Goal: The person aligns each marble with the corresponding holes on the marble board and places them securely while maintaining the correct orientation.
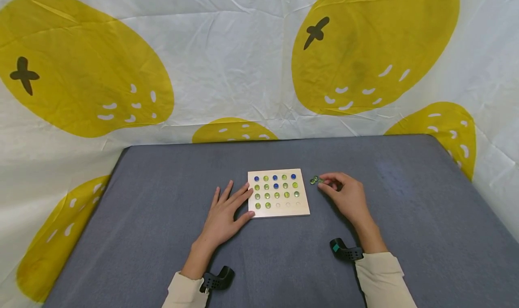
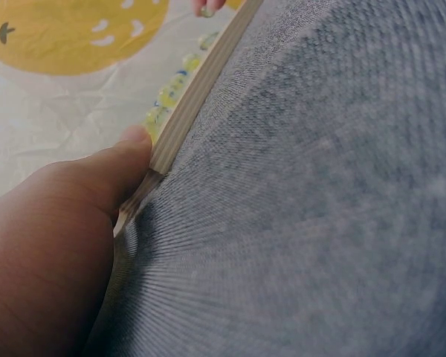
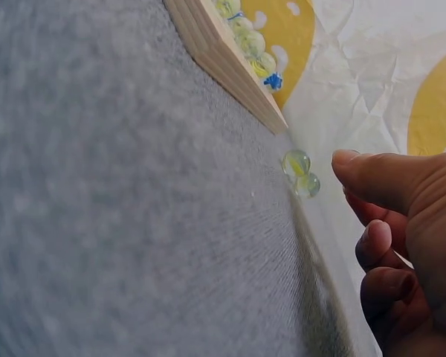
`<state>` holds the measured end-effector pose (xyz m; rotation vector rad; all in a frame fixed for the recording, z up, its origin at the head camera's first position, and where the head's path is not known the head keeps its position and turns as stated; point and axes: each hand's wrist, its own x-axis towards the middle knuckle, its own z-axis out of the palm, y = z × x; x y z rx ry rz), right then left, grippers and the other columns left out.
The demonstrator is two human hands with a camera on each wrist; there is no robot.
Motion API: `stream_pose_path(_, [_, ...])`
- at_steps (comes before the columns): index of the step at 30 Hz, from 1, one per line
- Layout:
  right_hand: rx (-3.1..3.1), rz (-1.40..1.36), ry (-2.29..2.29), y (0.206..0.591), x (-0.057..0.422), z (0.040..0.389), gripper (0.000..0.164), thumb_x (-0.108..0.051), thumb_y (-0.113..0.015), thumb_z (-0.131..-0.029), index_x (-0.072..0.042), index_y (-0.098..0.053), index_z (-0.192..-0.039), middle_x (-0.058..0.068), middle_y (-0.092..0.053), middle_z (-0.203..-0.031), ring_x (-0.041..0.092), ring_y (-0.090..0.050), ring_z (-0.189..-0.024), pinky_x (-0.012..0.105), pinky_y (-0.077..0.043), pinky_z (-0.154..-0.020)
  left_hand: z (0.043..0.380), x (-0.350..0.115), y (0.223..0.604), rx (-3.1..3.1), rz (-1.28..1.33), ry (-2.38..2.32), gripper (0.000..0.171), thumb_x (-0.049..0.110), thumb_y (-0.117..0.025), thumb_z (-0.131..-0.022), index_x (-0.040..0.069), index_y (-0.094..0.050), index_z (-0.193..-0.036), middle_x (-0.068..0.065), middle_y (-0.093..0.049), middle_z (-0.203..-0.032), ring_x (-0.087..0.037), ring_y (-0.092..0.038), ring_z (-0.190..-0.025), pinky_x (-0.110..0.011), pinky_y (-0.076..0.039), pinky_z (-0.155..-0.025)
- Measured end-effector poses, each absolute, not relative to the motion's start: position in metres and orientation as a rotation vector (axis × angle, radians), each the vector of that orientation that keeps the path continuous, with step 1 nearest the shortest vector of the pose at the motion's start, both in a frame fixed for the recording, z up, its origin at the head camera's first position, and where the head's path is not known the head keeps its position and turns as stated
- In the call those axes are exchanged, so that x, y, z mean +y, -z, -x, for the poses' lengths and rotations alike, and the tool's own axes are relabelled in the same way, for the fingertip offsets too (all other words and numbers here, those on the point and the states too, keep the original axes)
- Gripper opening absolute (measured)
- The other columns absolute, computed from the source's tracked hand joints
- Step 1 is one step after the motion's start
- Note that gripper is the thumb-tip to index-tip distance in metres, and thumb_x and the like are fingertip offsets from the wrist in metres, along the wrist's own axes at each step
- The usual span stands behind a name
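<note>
A pale wooden board (image 1: pixel 279 211) lies on the grey cloth, with rows of round hollows holding green and blue glass marbles. Three hollows at its front right hold none. My left hand (image 1: pixel 222 220) is spread at the board's left side, fingertips on the left edge and thumb (image 2: pixel 126 160) at the near corner. Right of the board, my right hand (image 1: pixel 346 195) has thumb and index finger at a green marble (image 1: pixel 320 180), which it seems to pinch. Two more clear green marbles (image 3: pixel 296 163) lie just beyond the fingertips. In the right wrist view the thumb hides the pinched one.
A grey cloth (image 1: pixel 162 200) covers the table. Behind it hangs a white sheet (image 1: pixel 227 74) with big yellow fruit shapes. Black wrist cameras (image 1: pixel 346 250) sit on both forearms, close above the cloth.
</note>
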<state>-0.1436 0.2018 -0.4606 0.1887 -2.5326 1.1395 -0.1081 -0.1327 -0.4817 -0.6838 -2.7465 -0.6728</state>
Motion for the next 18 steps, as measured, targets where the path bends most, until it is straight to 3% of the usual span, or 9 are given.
stream_pose_path(18, [-2.549, -0.275, -1.191, 0.455, 0.184, 0.14, 0.016, -0.014, -0.079, -0.081, -0.01, -0.074, -0.096, -0.001, -0.063, -0.078, 0.014, -0.051, -0.065, 0.021, -0.039, -0.055, 0.11, -0.133, 0.483, -2.738, 0.694, 0.671, 0.061, 0.046, -0.061, -0.091, 0.022, -0.046, -0.145, 0.003, -0.039, -0.149, -0.033, -0.021, -0.142, -0.057, -0.006, -0.113])
